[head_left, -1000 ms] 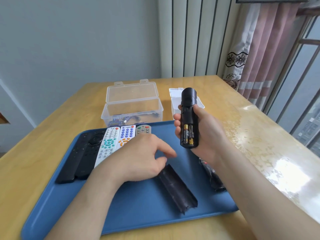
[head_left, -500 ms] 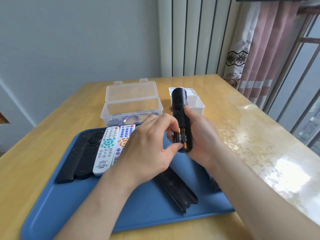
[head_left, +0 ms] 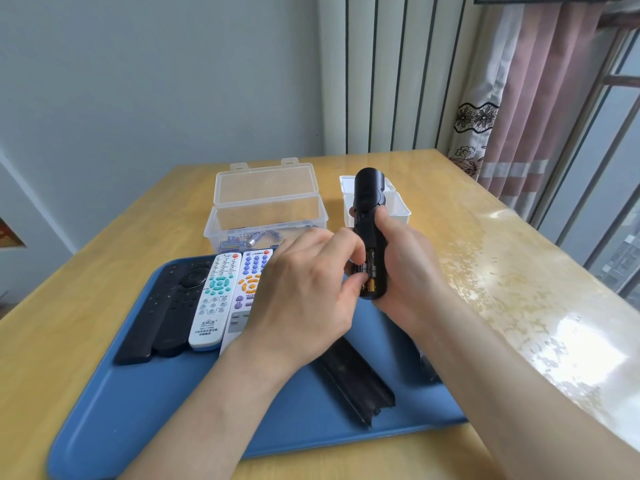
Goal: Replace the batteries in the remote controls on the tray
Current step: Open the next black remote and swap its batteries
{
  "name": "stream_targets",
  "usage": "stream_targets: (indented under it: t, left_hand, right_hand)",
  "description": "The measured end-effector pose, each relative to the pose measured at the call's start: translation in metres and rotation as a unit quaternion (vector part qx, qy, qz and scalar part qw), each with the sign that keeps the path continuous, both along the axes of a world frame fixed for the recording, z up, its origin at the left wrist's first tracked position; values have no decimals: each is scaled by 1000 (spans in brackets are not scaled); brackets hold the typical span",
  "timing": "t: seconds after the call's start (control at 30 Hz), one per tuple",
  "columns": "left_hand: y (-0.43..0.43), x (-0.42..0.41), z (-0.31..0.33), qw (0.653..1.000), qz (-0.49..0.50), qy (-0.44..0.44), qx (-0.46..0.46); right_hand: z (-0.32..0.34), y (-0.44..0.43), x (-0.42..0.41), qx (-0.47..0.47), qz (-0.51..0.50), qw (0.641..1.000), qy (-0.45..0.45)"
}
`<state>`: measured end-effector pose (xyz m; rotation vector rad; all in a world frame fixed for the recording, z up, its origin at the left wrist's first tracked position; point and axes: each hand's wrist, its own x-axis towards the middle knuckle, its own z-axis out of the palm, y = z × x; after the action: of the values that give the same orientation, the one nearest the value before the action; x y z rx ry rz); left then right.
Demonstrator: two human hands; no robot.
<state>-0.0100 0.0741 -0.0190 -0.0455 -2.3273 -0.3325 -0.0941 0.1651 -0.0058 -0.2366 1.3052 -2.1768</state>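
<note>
right hand (head_left: pixel 408 271) wraps black remote (head_left: pixel 369 202), long axis upright, bay facing left hand (head_left: pixel 304 299), which is touching it and pinches the battery (head_left: pixel 360 270) at the bay's lower end.

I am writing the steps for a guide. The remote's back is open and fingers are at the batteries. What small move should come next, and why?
Probably lift out the battery: the left hand pinches it in the open compartment, the right hand holds the black remote, and the cover lies on the tray.

glossy wooden table (head_left: pixel 519 271), matt blue plastic tray (head_left: pixel 156 410), clear plastic box (head_left: pixel 266 202), black plastic remote (head_left: pixel 369 202)
</note>
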Motion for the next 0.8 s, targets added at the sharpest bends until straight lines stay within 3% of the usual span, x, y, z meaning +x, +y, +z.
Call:
stream_targets:
  t: [0.27,0.8]
  left_hand:
    - [-3,-1,2,994,-43,-14,100]
    - [3,-1,-1,953,-96,-5,287]
  right_hand:
    - [0,0,2,38,15,997,57]
    - [-4,-6,9,41,22,998,42]
